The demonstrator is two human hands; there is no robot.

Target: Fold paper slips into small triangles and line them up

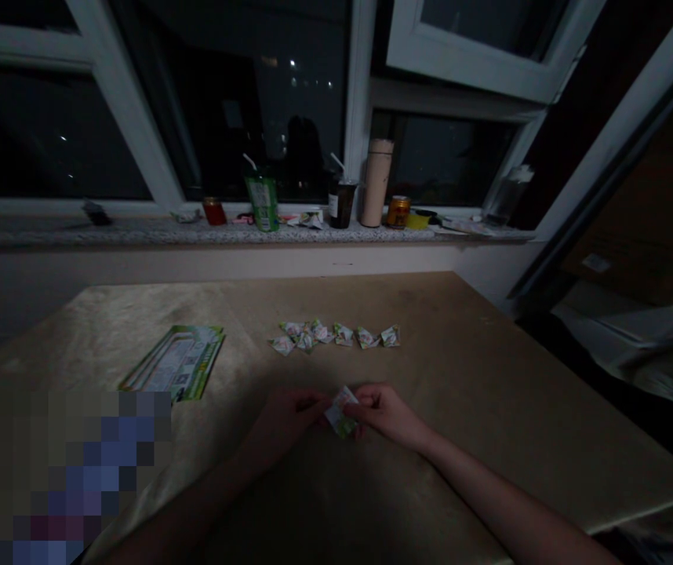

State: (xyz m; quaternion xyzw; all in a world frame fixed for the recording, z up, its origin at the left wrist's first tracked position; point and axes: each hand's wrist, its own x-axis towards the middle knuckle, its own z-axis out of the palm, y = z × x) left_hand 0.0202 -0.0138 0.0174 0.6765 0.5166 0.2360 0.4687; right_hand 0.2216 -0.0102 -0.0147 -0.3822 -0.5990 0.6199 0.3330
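A small piece of folded white and green printed paper (342, 414) is pinched between both hands, tilted above the tabletop. My left hand (290, 420) grips its left corner between thumb and fingers. From the other side, my right hand (387, 414) holds it with the thumb across its front. Beyond the hands, several similar folded paper pieces (343, 335) lie in a loose row, some of them touching. A flat green and white printed leaflet or stack of sheets (187, 361) lies to the left. Its exact print is too dim to read.
The table has a shiny tan cover (460, 361). Behind it, a stone windowsill (154, 231) bears a green cup (263, 202), a dark cup (342, 202), a pink flask (376, 182), a gold can (398, 212) and a red jar (214, 211). A blurred block covers the lower left.
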